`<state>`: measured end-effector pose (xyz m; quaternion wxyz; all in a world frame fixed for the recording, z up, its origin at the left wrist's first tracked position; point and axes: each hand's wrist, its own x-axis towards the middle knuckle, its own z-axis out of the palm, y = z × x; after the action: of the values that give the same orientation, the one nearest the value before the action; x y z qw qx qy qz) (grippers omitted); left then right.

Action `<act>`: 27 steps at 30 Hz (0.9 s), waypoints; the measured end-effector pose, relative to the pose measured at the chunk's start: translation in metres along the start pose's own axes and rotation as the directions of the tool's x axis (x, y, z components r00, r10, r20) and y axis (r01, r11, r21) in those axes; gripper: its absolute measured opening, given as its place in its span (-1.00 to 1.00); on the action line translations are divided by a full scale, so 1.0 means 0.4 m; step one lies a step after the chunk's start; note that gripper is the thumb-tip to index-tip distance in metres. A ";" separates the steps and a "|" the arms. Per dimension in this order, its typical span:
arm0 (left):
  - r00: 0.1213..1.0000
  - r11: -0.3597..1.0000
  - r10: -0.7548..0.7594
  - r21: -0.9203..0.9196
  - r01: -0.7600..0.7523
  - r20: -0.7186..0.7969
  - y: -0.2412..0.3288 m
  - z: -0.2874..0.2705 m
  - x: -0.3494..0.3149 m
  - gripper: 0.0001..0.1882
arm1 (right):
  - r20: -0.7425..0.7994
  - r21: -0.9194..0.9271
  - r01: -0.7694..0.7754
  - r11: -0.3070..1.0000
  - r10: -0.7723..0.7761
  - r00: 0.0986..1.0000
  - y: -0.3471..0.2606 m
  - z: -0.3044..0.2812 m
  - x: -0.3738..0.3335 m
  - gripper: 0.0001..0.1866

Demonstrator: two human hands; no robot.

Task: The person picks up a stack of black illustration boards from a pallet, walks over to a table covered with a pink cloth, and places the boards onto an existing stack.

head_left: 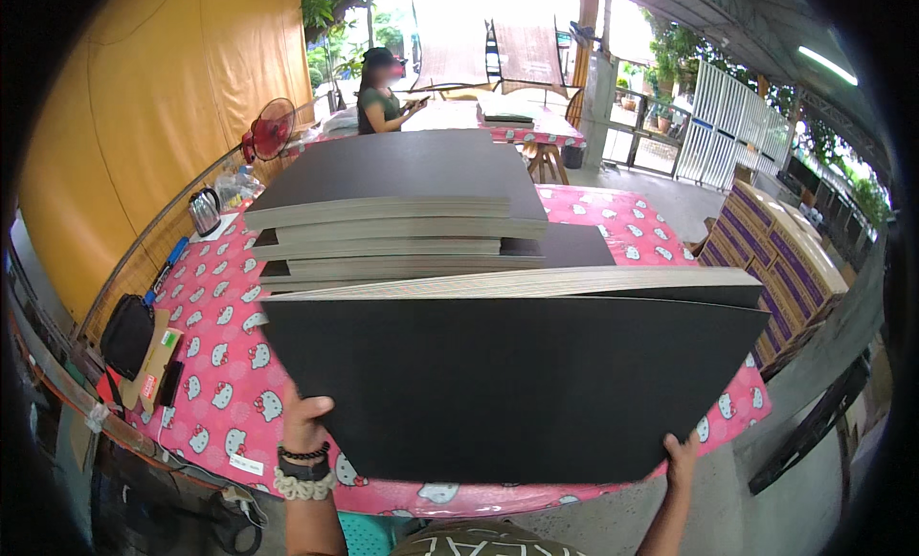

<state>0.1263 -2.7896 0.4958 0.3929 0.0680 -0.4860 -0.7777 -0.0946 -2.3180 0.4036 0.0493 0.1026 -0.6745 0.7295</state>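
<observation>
Both hands hold up a thick stack of large black boards (517, 389), tilted with its broad black face toward me. Pale edges of many sheets show along its top, and one black sheet stands slightly apart at the right. My left hand (304, 424) grips the lower left side, thumb over the front. At the lower right side, my right hand (682, 455) closes round the edge. The fingers behind the stack are hidden. Just beyond it, a tall pile of similar black boards (402, 168) lies on the table in uneven layers with pale edges.
A pink patterned cloth covers the table (220, 350). Along its left side are a black pouch (129, 336), cardboard (158, 365) and a kettle (204, 211). Boxes (775, 259) are stacked at the right. A person (378, 97) stands by a farther table, near a red fan (273, 125).
</observation>
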 end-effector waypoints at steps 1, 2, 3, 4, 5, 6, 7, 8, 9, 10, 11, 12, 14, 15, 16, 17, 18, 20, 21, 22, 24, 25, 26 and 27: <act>0.998 0.998 0.056 0.018 -0.056 -0.005 0.017 -0.083 0.005 -0.22 | 0.122 -0.094 0.032 0.995 -0.020 0.992 0.015 0.052 0.027 -0.27; 0.994 0.994 0.110 0.030 -0.109 -0.008 0.013 -0.181 0.012 -0.19 | 0.126 -0.155 0.069 0.986 -0.049 0.991 0.086 0.088 0.053 -0.25; 0.990 0.990 0.140 0.024 -0.139 -0.021 0.007 -0.250 0.019 -0.18 | 0.240 -0.091 -0.019 0.996 0.041 0.970 0.122 0.145 0.067 -0.28; 0.985 0.986 0.167 0.019 -0.166 -0.039 -0.001 -0.311 0.021 -0.17 | 0.182 -0.036 0.062 0.997 -0.055 0.982 0.134 0.235 0.055 -0.38; 0.980 0.981 0.193 0.012 -0.193 -0.053 -0.005 -0.366 0.022 -0.16 | 0.222 -0.185 -0.001 0.983 0.042 0.974 0.143 0.283 0.047 -0.39; 0.987 0.986 0.160 0.041 -0.159 -0.027 -0.021 -0.411 0.026 -0.14 | 0.225 -0.041 -0.062 0.997 0.070 0.972 0.188 0.306 0.044 -0.38; 0.992 0.988 0.126 0.088 -0.126 -0.004 -0.017 -0.454 0.024 -0.13 | 0.225 -0.046 -0.042 0.998 0.052 0.973 0.180 0.335 0.038 -0.36; 0.996 0.986 0.091 0.136 -0.093 0.020 -0.014 -0.495 0.036 -0.12 | 0.221 -0.052 -0.022 0.998 0.033 0.975 0.168 0.359 0.043 -0.34; 0.997 0.989 0.056 0.132 -0.064 0.058 -0.017 -0.524 0.043 -0.07 | 0.285 -0.144 -0.016 0.989 0.057 0.957 0.159 0.359 0.062 -0.30; 1.000 0.996 0.006 0.089 -0.007 0.007 -0.018 -0.563 0.035 -0.05 | 0.334 -0.238 -0.018 0.971 0.099 0.937 0.155 0.342 0.083 -0.26; 0.998 0.998 -0.047 0.046 0.049 -0.041 -0.013 -0.605 0.016 -0.04 | 0.380 -0.265 0.005 0.964 0.100 0.919 0.160 0.319 0.089 -0.19; 0.999 0.999 -0.031 0.012 0.031 -0.024 -0.014 -0.614 0.016 -0.03 | 0.429 -0.278 0.046 0.959 0.081 0.900 0.167 0.306 0.107 -0.12; 0.997 0.997 0.046 -0.066 -0.041 0.067 -0.038 -0.611 0.023 0.01 | 0.392 -0.073 0.031 0.997 0.000 0.920 0.176 0.273 0.129 0.00; 0.996 0.982 0.017 0.185 -0.033 0.089 -0.040 -0.614 0.027 0.05 | 0.354 0.002 -0.032 0.999 0.029 0.935 0.168 0.260 0.124 0.03; 0.999 0.963 0.049 0.265 -0.045 -0.009 -0.031 -0.660 0.003 0.06 | 0.345 0.094 -0.098 0.991 0.060 0.937 0.128 0.304 0.112 0.07; 0.997 0.978 0.071 0.198 -0.071 0.008 -0.037 -0.671 0.002 0.03 | 0.343 0.158 -0.178 0.971 0.115 0.932 0.107 0.304 0.104 0.02; 0.995 0.987 0.094 0.131 -0.095 0.020 -0.046 -0.680 0.000 0.01 | 0.304 0.192 -0.238 0.952 0.173 0.937 0.145 0.299 0.101 -0.05; 0.994 0.988 0.075 0.128 -0.085 0.083 -0.035 -0.687 0.008 -0.01 | 0.272 0.229 -0.165 0.959 0.100 0.957 0.111 0.343 0.076 -0.13; 0.996 0.989 0.053 0.131 -0.063 0.076 -0.037 -0.653 0.016 -0.01 | 0.274 0.222 -0.149 0.963 0.085 0.958 0.091 0.347 0.072 -0.15; 0.997 0.989 0.033 0.139 -0.042 0.070 -0.026 -0.606 0.029 -0.01 | 0.276 0.220 -0.135 0.966 0.071 0.959 0.071 0.349 0.069 -0.16; 0.999 0.974 0.031 0.223 -0.032 0.011 -0.008 -0.571 0.044 -0.04 | 0.333 0.181 -0.156 0.971 0.089 0.939 0.041 0.358 0.070 -0.21; 0.999 0.964 0.030 0.263 -0.024 -0.018 -0.002 -0.559 0.046 -0.05 | 0.374 0.134 -0.181 0.974 0.119 0.920 0.025 0.357 0.080 -0.24; 0.995 0.943 0.074 0.329 -0.049 -0.063 0.000 -0.557 0.040 -0.06 | 0.416 0.086 -0.200 0.976 0.148 0.897 -0.001 0.365 0.086 -0.27; 0.987 0.917 0.120 0.393 -0.069 -0.105 0.001 -0.560 0.027 -0.08 | 0.369 0.117 -0.069 0.991 0.021 0.929 -0.031 0.376 0.072 -0.38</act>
<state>0.2285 -2.9544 0.3830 0.4388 0.1701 -0.6073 -0.6401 -0.1076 -2.4683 0.4323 -0.1009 0.2243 -0.6259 0.7401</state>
